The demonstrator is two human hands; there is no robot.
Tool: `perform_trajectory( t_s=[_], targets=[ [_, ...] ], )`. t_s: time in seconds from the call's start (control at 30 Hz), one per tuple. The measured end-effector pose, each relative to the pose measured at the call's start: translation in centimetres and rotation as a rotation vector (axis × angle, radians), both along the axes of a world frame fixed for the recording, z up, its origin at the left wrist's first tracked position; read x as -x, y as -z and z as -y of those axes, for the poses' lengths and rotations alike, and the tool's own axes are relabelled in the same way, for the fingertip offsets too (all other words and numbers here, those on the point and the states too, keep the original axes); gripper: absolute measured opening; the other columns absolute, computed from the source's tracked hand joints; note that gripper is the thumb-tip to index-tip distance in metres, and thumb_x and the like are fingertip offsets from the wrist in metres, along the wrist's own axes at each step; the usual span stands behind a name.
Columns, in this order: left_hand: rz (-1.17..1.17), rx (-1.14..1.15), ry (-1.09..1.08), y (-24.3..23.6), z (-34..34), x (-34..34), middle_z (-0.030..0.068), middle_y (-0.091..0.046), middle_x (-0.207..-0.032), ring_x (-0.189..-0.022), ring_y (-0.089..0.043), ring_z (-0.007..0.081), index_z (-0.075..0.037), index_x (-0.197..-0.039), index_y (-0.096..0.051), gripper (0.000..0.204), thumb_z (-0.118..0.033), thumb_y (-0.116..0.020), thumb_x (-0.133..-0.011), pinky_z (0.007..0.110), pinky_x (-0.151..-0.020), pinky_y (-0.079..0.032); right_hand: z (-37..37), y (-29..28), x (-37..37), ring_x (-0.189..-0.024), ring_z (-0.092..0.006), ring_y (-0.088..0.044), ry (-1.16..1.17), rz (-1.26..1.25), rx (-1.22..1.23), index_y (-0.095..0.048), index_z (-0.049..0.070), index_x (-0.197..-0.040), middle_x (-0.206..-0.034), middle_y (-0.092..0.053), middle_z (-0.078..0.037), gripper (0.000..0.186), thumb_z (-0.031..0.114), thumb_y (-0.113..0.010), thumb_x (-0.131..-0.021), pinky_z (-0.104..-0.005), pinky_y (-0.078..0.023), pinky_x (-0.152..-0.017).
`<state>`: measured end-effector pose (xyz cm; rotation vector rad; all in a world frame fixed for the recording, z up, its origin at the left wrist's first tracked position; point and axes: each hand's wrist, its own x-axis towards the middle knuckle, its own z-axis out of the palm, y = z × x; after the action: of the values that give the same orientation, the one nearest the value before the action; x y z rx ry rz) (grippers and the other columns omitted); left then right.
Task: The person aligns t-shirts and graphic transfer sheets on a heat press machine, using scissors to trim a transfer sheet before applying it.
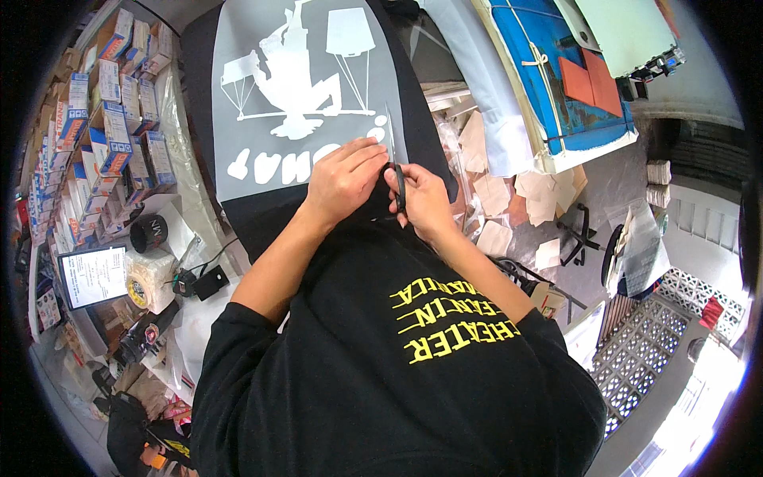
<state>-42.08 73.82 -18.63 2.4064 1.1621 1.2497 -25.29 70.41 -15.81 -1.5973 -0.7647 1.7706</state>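
Observation:
A pair of black-handled scissors (400, 191) is in my right hand (427, 205), its fingers closed round the loops. The narrow blades point away from me, along the right part of a greyish translucent film sheet (238, 87). White cut-out-like shapes show on the film: a figure, two stands and rounded letters. My left hand (343, 181) is at the sheet's near edge, just left of the scissors. Its fingers are bent and pressed together on the film; the thumb is mostly hidden. Beneath the sheet lies black cloth (262, 216) with a rounded outline.
Stacked small boxes (107, 147) fill the left side, with a black mug (149, 232), a tape roll (141, 291) and a clipboard (93, 276) nearer me. At right stand a blue framed panel (520, 71) and scattered paper pieces (540, 195). White fabric (501, 131) hangs alongside.

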Motion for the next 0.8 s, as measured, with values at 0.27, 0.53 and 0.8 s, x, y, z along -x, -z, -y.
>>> perform_trajectory(
  t_s=[0.27,0.53,0.8],
  targets=[
    [0.029,-0.014,0.004,-1.5,1.3,0.5,0.0100,-0.073,-0.096,-0.095,-0.072,0.0272,-0.001,-0.089,-0.071,0.016,0.001,-0.074,-0.074,0.036,-0.078,-0.059,-5.7,0.3,1.0,-0.045,-0.0089,-0.052,-0.013,0.080,-0.102,-0.067,-0.004,-0.105,-0.067,-0.061,-0.004,0.038,0.030,-0.072,-0.091,-0.0249,-0.037,-0.036],
    [0.051,0.011,0.021,-3.4,2.6,1.1,0.0112,-0.072,-0.098,-0.097,-0.071,0.0281,-0.001,-0.090,-0.070,0.018,0.002,-0.073,-0.073,0.039,-0.085,-0.058,-11.8,1.3,1.9,-0.046,-0.0088,-0.052,-0.010,0.091,-0.181,-0.067,-0.006,-0.106,-0.067,-0.062,-0.004,0.043,0.033,-0.074,-0.090,-0.0256,-0.037,-0.037],
    [-0.077,0.269,-0.048,-4.1,5.4,1.8,0.0109,-0.066,-0.111,-0.117,-0.058,0.0276,-0.005,-0.102,-0.067,0.027,-0.012,-0.074,-0.077,0.052,-0.107,-0.039,-16.5,1.5,2.6,-0.053,-0.0096,-0.054,-0.037,0.173,-0.209,-0.066,-0.003,-0.104,-0.071,-0.061,-0.002,0.035,0.029,-0.072,-0.091,-0.0256,-0.043,-0.041]
  ],
)
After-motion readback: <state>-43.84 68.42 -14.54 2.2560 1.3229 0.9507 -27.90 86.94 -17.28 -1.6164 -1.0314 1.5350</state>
